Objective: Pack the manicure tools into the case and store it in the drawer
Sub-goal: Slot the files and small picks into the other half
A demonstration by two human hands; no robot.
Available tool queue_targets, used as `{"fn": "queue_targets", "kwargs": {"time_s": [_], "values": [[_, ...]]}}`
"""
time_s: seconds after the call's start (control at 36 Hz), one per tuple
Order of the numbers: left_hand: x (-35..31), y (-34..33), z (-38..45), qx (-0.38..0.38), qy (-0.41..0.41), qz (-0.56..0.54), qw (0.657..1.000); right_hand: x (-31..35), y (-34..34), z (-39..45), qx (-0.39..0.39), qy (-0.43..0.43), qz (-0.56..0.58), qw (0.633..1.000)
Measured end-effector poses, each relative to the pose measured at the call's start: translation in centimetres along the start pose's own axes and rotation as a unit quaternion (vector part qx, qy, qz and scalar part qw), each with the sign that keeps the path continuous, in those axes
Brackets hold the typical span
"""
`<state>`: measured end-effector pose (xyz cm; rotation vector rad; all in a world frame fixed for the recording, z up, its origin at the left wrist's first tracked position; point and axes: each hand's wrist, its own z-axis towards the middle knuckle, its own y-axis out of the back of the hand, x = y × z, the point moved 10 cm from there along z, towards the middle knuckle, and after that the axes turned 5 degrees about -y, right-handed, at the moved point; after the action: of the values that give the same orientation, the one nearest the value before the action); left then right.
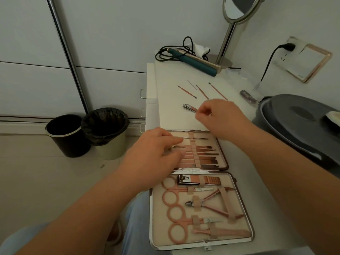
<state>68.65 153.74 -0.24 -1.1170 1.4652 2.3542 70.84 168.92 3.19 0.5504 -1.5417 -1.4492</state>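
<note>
So the case was lying wide open on the white desk, both halves up. Near half held four scissor-type ring handles, one big clipper and one nipper under elastic loops. Far half had a row of thin tools, too bunched to count properly. The left hand was resting on that far half, fingers spread fairly flat over the tool ends, not clearly gripping anything. The right hand was just past the case, fingers pinched narrow on the handle of a small nail clipper still on the desk. Four loose thin picks lay further back, not yet packed. Also: two bins on the floor, one hair straightener, one mirror behind
</note>
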Motion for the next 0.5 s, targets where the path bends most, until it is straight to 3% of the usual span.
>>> {"fn": "queue_targets", "kwargs": {"time_s": [0.14, 0.31, 0.5], "values": [[0.9, 0.9, -0.1, -0.030, 0.019, -0.056, 0.998, -1.7, -0.1, 5.9, -0.043, -0.100, 0.048, 0.993], [1.9, 1.0, 0.1, -0.045, 0.014, -0.100, 0.994, -4.7, -1.3, 11.1, -0.021, -0.204, -0.016, 0.979], [1.9, 1.5, 0.2, -0.062, -0.018, -0.106, 0.992, -5.7, -1.5, 12.7, -0.004, -0.229, -0.105, 0.968]]}}
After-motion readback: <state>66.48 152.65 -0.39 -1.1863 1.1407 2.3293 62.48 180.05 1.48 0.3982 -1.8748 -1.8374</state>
